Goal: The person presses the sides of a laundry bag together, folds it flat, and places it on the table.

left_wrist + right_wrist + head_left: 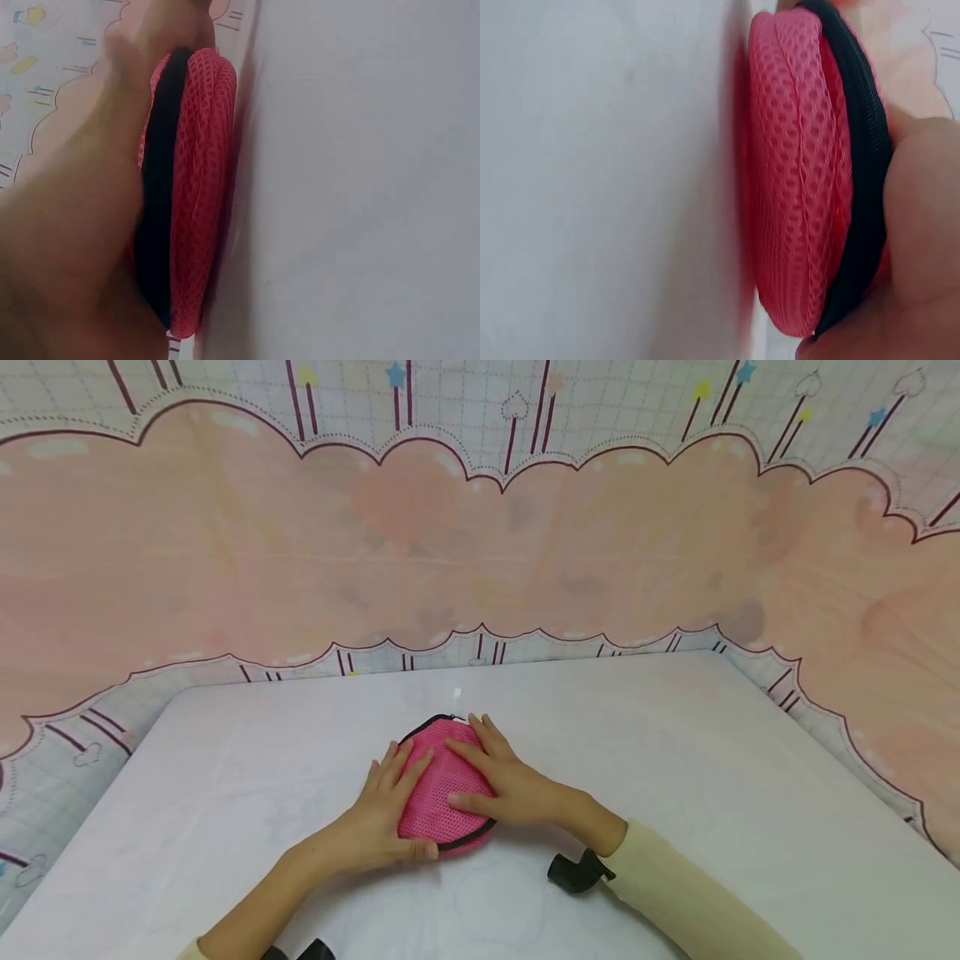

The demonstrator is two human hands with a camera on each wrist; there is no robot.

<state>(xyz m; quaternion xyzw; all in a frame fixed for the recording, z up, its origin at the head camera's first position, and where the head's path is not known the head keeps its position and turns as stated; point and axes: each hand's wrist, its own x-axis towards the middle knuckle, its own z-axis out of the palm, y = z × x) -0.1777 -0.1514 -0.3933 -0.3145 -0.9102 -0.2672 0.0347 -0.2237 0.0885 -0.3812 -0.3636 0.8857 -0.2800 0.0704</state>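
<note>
A round pink mesh zip pouch (442, 781) with a black zipper band lies on the white table between both hands. My left hand (382, 814) rests over its left side, fingers spread across the mesh and thumb along the near edge. On the opposite side, my right hand (510, 777) touches the top and right edge with extended fingers. The left wrist view shows the pouch (202, 187) from the side, its dark band next to the hand. From the right wrist, the pouch (787, 180) shows its zipper teeth; the hand (922, 225) presses against the band.
The white table (675, 752) extends around the pouch. Behind it hangs a peach and white patterned cloth (480, 552). A black strap piece (577, 871) sits by the right sleeve, and another black piece (315, 950) shows near the left forearm.
</note>
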